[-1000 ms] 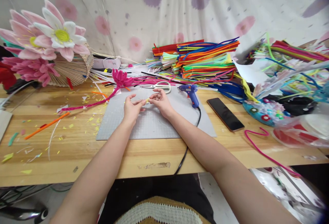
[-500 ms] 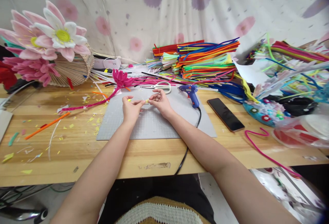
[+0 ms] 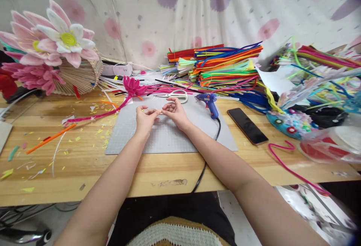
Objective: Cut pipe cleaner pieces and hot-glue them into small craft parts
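The left hand point(image 3: 145, 117) and the right hand point(image 3: 175, 111) meet fingertip to fingertip over a flat gray cutting mat point(image 3: 169, 135). Both grips are pinched together on one tiny pale bit point(image 3: 160, 112), too small to tell what it is. It sits right between the two thumbs, just above the mat.

Just behind the grip lie white-handled scissors point(image 3: 174, 95) with shiny metal blades. To the right of the grip stands a blue glue gun point(image 3: 208, 102), and its black cord point(image 3: 209, 152) runs off the edge of the table point(image 3: 84, 170). Further right lies a flat, dark, shiny phone point(image 3: 247, 125). A thin pink fuzzy wire point(image 3: 290, 163) curls near it.

To the left of the grip, a fuzzy hot-pink flower on a long stem point(image 3: 124, 95) rests on the wood. An orange fuzzy stick point(image 3: 52, 137) lies further left, among little yellow scraps.

Far behind the grip is a tall stack of fuzzy pipe cleaners point(image 3: 222, 65) in many colors. Far to the left are big soft pink and white flowers point(image 3: 56, 39).
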Demonstrator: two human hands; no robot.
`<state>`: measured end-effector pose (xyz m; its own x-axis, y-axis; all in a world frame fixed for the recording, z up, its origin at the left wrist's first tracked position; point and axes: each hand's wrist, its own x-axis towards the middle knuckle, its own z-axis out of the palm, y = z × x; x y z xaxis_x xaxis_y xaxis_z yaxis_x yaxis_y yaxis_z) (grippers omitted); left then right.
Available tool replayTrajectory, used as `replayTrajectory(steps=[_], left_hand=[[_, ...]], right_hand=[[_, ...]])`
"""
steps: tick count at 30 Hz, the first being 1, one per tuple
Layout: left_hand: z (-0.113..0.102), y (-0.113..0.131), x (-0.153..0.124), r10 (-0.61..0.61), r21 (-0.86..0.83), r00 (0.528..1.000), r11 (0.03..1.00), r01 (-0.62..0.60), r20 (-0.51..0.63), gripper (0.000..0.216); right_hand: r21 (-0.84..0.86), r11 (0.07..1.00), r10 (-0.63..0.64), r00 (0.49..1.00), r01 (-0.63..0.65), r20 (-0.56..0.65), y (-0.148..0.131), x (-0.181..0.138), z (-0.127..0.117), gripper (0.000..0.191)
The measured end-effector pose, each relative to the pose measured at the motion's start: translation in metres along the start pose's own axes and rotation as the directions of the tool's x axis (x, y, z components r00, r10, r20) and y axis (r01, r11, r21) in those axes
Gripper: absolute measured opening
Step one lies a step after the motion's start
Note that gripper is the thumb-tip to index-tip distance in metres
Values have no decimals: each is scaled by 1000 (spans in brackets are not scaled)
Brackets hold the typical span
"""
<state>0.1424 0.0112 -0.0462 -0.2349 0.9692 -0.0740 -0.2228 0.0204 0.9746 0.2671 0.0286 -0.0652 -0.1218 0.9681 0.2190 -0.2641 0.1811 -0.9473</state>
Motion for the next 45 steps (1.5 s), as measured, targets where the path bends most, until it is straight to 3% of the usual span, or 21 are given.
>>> replayTrajectory(steps=[6,10,18,25,31,45], left_hand=[[-2,-6,8,1,-124,998,992,6,60,48],[-2,-6,8,13,-107,995,994,-1,103,47],[3,4,-1,-105,-71,989,991,113,108,44],[0,-2,0,-33,22,998,999,32,57,47],[-3,-4,1,42,136,996,989,-52,78,50],[-1,-2,0,34,114,999,993,-38,29,48]], right_hand=[[-44,999,27,997,-23,77,2,-1,1,61],[-58,998,30,999,-27,46,5,1,1,60],[-40,997,60,998,-62,-32,5,2,0,59],[-59,998,35,999,-34,12,0,-1,1,56],[-67,998,-8,1000,7,-12,1,1,-1,50],[-32,999,-19,1000,18,-16,1,0,1,54]])
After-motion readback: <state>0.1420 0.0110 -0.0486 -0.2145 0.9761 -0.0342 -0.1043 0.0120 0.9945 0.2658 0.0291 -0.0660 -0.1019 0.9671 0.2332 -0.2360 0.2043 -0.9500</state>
